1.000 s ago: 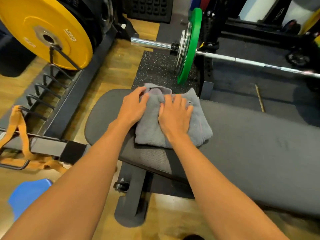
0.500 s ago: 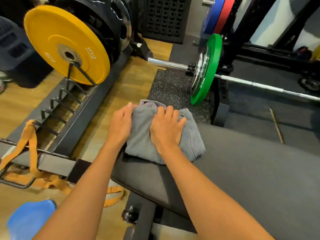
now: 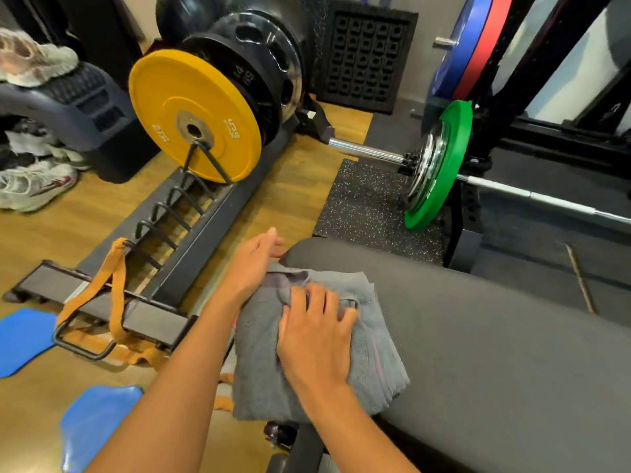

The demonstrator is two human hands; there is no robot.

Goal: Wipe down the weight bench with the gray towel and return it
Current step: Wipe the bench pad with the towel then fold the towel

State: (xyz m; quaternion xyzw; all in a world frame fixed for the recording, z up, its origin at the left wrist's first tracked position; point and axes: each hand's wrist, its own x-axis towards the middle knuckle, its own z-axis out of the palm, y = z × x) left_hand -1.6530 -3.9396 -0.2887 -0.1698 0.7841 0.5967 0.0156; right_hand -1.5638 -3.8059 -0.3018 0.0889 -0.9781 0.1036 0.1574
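While hands pin gray towel (image 3: 345, 356), weight bench (image 3: 495, 336) runs rightward.

- The towel (image 3: 317, 339) lies on the left end of the bench (image 3: 495, 336), overhanging its left and near edges.
- The right hand (image 3: 316, 339) rests on top of the towel.
- The left hand (image 3: 251, 264) sits at the towel's far-left corner, by the bench's left edge.
- The plate rack (image 3: 191, 227) stands on the floor left of the bench, with plates (image 3: 194, 116) at its far end.
- The barbell (image 3: 440, 165) lies beyond the bench's far edge.
- Shoes (image 3: 32, 184) lie far left.
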